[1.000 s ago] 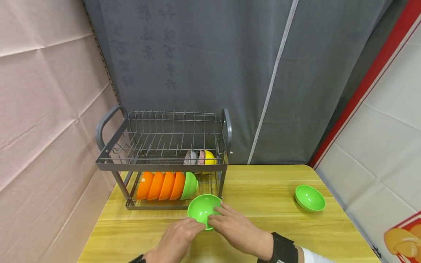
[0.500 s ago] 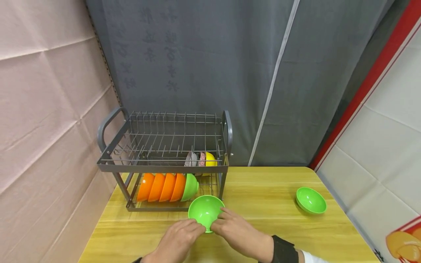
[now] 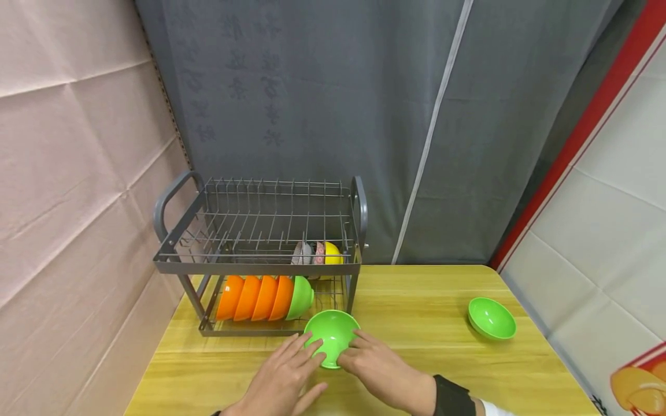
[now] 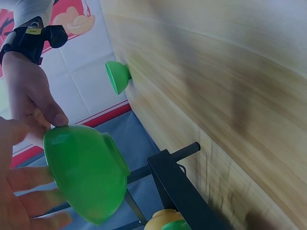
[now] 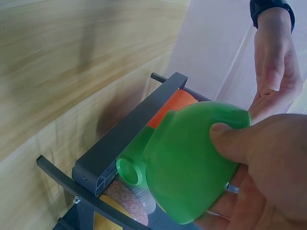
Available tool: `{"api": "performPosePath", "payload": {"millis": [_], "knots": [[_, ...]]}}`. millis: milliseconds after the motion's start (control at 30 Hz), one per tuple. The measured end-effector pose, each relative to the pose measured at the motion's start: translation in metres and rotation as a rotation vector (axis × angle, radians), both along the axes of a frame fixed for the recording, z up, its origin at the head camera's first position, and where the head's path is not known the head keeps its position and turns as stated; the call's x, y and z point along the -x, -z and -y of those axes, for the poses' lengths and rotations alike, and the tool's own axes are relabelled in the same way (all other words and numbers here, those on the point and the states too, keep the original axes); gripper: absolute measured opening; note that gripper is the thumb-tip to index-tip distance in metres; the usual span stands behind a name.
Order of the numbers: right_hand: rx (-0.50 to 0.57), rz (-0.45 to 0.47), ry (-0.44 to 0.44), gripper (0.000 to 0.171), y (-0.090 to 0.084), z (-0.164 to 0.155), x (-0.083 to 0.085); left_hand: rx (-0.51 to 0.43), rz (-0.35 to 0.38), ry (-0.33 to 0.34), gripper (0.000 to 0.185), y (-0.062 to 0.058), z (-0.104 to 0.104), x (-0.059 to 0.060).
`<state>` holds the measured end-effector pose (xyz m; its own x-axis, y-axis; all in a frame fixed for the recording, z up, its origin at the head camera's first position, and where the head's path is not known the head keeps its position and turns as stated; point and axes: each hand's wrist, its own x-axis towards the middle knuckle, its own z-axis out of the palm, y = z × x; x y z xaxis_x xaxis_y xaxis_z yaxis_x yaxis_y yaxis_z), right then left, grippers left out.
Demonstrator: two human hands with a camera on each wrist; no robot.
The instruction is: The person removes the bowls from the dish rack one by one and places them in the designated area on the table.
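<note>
A green bowl is tilted just above the wooden table, in front of the grey dish rack. My right hand grips its right rim; in the right wrist view the thumb presses on the bowl with the fingers under it. My left hand is at the bowl's left side with its fingers straight and spread, the tips touching it. In the left wrist view the bowl sits between those fingers and the right hand.
The rack's lower tier holds several orange bowls and one green bowl. Its upper tier holds a yellow bowl and patterned ones. Another green bowl stands on the table at the right. Fabric walls close in the left and back.
My left hand's fingers have straightened and spread off the bowl's left side. The bowl has shifted slightly right, toward the rack, still in the right hand.
</note>
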<state>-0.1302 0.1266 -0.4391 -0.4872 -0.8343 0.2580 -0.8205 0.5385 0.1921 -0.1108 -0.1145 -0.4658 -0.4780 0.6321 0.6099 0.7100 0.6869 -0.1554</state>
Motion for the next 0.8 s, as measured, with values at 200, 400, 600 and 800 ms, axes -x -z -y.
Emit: {"api": "performPosePath", "payload": {"millis": [200,400,600,800], "knots": [[0.011,-0.001,0.016,0.024,0.001,-0.004,0.000,0.011,0.041,-0.075,0.069,0.001,0.000,0.000],[0.027,0.029,0.052,0.021,-0.001,-0.011,-0.001,0.047,0.102,-0.111,0.093,0.004,0.001,-0.001],[0.039,0.080,0.084,0.018,-0.003,-0.017,-0.003,0.069,0.104,-0.095,0.094,0.008,0.002,0.001],[0.073,0.080,0.106,0.016,-0.003,-0.025,-0.006,0.078,0.092,-0.074,0.089,0.011,0.001,0.002]]}}
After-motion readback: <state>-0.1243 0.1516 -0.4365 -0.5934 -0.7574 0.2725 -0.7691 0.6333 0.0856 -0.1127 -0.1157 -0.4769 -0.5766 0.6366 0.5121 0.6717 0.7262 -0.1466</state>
